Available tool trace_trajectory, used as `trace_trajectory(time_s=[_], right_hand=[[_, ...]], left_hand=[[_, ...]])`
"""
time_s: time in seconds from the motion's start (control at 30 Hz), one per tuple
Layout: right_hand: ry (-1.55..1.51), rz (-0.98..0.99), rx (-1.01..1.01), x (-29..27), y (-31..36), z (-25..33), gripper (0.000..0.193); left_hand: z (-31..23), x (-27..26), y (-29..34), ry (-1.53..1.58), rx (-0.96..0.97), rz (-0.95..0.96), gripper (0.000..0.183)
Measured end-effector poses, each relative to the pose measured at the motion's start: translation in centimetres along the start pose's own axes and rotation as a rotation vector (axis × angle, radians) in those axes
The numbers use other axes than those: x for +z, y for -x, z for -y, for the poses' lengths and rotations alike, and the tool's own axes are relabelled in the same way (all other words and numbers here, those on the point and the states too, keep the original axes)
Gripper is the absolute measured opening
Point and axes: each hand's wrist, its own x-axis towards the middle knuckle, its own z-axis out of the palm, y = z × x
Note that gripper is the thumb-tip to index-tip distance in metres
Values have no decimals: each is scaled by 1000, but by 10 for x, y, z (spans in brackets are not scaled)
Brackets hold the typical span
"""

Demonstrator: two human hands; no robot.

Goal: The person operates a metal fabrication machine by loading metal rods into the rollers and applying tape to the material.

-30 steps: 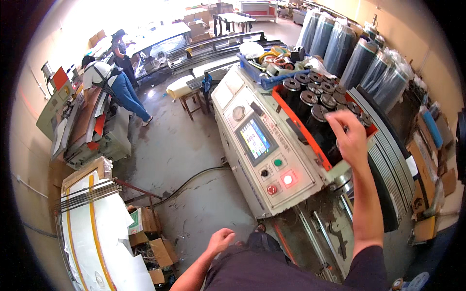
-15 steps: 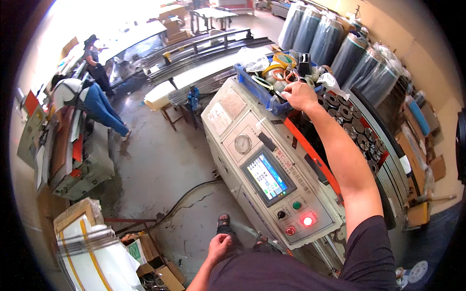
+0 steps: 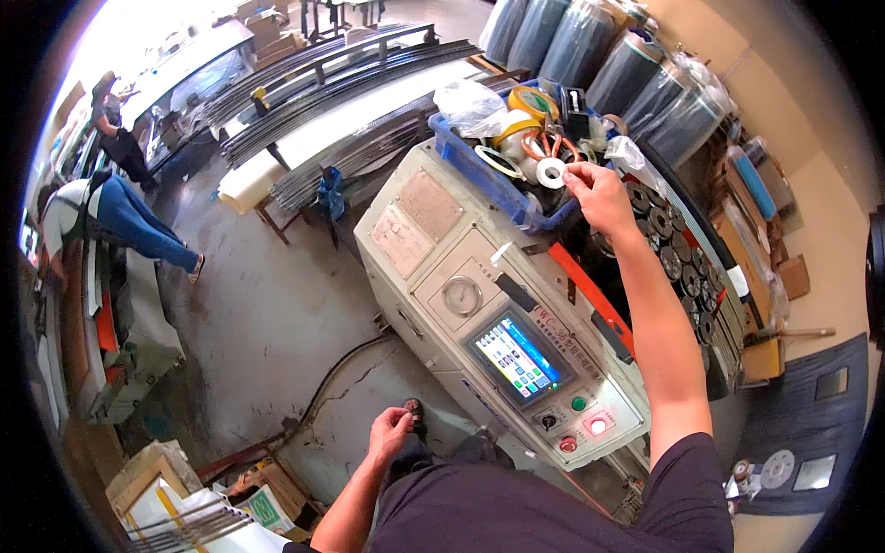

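My right hand [image 3: 599, 198] reaches out over a blue plastic crate [image 3: 472, 173]. Thumb and fingers pinch the edge of a small white roll of tape [image 3: 541, 179], whose round hole faces me. Beside it in the crate lie scissors with orange handles [image 3: 533, 140], a yellow tape roll [image 3: 533, 101] and other loose items, partly covered. The crate sits on top of a beige machine cabinet [image 3: 406, 241]. Low in front of my body hangs my left hand [image 3: 392, 431], its fingers curled against the thumb, with nothing visible in it.
The cabinet carries a lit touchscreen [image 3: 516, 355], a gauge [image 3: 462, 296] and a red button [image 3: 568, 444]. Metal rollers [image 3: 678, 253] lie right of my forearm. Wrapped film rolls [image 3: 579, 41] stand behind. A cable [image 3: 318, 394] crosses the floor. Two people [image 3: 138, 217] are at the left.
My right hand has lifted from among the crate's contents, and the white tape roll now shows in its fingers. The view has shifted. My left hand remains low by my body.
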Motion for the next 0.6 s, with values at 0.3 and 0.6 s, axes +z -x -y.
trace_trajectory(time_s=[0.3, 0.6], right_hand=[[-908, 72, 270, -43, 115, 81, 17], [-1361, -93, 463, -46, 324, 80, 17]], left_hand=[[-113, 14, 11, -243, 276, 160, 24], [-289, 131, 96, -170, 1252, 332, 58]])
